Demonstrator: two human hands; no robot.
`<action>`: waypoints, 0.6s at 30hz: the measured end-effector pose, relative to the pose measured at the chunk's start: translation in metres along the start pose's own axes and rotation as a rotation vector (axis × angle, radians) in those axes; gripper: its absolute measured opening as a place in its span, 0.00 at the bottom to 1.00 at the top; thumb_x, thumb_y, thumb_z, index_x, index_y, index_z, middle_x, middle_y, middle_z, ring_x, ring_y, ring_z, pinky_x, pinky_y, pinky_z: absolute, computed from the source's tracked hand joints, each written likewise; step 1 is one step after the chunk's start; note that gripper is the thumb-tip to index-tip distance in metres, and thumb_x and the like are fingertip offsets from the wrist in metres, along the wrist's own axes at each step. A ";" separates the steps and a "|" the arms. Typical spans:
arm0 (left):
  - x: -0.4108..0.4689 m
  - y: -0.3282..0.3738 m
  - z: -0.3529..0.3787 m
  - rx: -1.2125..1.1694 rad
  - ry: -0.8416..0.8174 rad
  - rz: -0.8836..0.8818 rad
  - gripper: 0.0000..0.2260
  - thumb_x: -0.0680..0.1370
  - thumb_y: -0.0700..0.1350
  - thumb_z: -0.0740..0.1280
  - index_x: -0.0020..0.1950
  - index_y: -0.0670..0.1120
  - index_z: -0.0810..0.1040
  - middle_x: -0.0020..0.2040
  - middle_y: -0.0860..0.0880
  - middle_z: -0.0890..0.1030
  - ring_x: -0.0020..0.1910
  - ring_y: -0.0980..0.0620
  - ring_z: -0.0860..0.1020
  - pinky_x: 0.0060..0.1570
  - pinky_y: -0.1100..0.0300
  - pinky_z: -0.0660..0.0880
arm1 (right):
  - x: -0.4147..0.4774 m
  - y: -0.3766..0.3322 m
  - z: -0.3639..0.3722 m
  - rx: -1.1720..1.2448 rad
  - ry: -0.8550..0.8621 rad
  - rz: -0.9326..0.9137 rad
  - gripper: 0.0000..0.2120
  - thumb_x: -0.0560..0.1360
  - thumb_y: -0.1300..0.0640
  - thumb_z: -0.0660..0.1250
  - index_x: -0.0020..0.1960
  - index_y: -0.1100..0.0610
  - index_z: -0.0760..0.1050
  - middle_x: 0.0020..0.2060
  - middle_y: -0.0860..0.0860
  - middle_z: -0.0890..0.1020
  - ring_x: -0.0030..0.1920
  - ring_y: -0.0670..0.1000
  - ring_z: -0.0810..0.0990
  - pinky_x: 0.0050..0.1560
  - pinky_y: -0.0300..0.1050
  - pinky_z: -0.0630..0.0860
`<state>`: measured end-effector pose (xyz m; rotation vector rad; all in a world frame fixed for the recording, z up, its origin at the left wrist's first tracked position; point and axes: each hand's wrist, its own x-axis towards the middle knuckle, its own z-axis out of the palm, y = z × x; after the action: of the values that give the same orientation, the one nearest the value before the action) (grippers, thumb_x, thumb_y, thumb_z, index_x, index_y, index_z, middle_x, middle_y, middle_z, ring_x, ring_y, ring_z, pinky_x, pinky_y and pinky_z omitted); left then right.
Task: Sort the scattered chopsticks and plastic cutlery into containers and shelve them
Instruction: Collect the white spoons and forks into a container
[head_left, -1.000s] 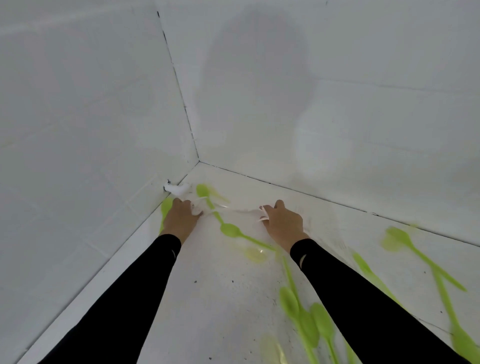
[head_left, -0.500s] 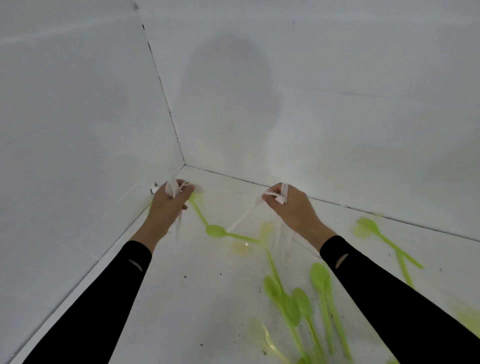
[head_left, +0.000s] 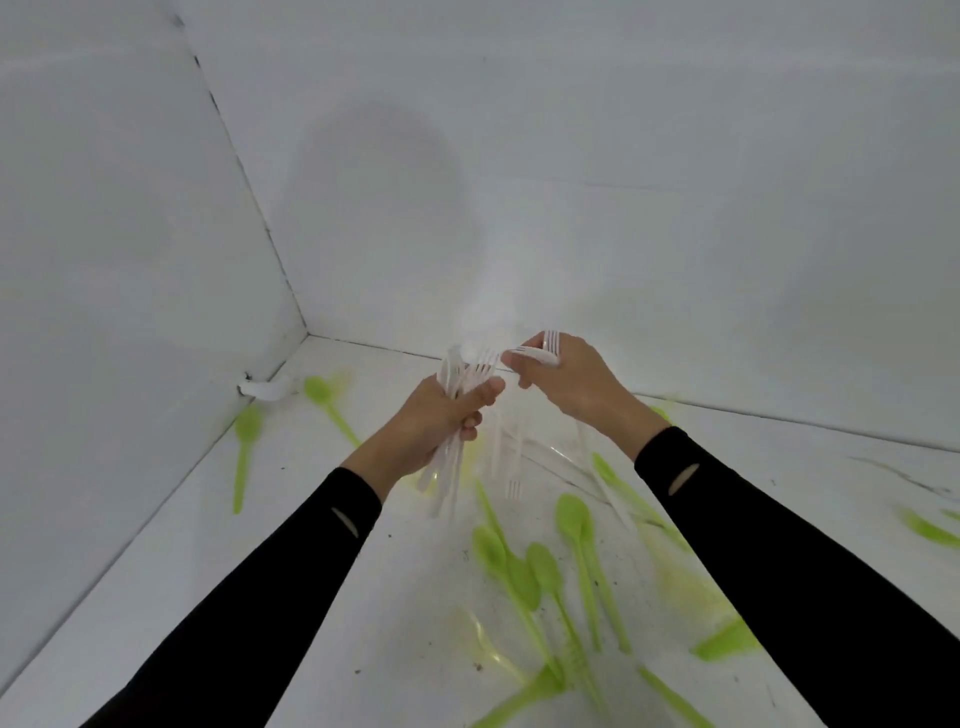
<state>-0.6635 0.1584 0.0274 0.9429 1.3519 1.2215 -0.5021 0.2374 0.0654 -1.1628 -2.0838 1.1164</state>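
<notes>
left hand (head_left: 436, 421): raised above the floor, fingers and thumb curled round the fork bundle (head_left: 465, 374)
fork bundle: thin glossy white plastic with slim flat handles; tines stand up past the thumb, handles hang out below the palm
right hand (head_left: 576, 387): just beside the left hand and slightly higher, fingers pinching the right-hand forks (head_left: 540, 356) close to the tines
right-hand forks: white plastic, tines pointing up and left toward the bundle; the count is too blurred to tell
green spoons (head_left: 574, 519): translucent lime plastic with oval bowls and long narrow handles, scattered flat below the hands, several overlapping
lone spoon (head_left: 245, 431): same lime plastic, lying along the left wall, well apart from the left hand
loose fork (head_left: 513, 467): white, flat on the floor under the hands, tines toward the camera
floor (head_left: 311, 545): smooth white, dotted with dark specks
sleeves (head_left: 260, 597): black, snug, reaching the wrists
</notes>
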 end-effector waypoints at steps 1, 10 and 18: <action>0.005 -0.005 -0.001 0.016 0.040 -0.035 0.11 0.77 0.46 0.72 0.55 0.41 0.80 0.39 0.50 0.75 0.29 0.57 0.70 0.28 0.65 0.70 | 0.000 0.013 -0.005 -0.032 0.035 0.056 0.13 0.78 0.50 0.67 0.44 0.60 0.77 0.35 0.53 0.82 0.29 0.42 0.73 0.30 0.35 0.66; 0.063 -0.043 0.005 0.584 0.235 -0.052 0.11 0.75 0.48 0.71 0.41 0.43 0.75 0.36 0.49 0.75 0.33 0.51 0.74 0.34 0.61 0.70 | -0.028 0.123 0.024 -0.726 -0.204 0.414 0.21 0.79 0.45 0.62 0.63 0.60 0.71 0.62 0.55 0.70 0.59 0.58 0.76 0.56 0.47 0.73; 0.120 -0.069 0.016 0.870 0.281 -0.019 0.14 0.76 0.53 0.69 0.44 0.43 0.72 0.43 0.49 0.73 0.43 0.48 0.72 0.38 0.60 0.64 | -0.045 0.128 0.032 -0.841 -0.017 0.263 0.13 0.80 0.53 0.60 0.59 0.60 0.73 0.60 0.55 0.70 0.50 0.59 0.81 0.39 0.44 0.67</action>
<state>-0.6601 0.2659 -0.0611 1.3659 2.1852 0.7400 -0.4450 0.2239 -0.0610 -1.8369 -2.5446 0.2978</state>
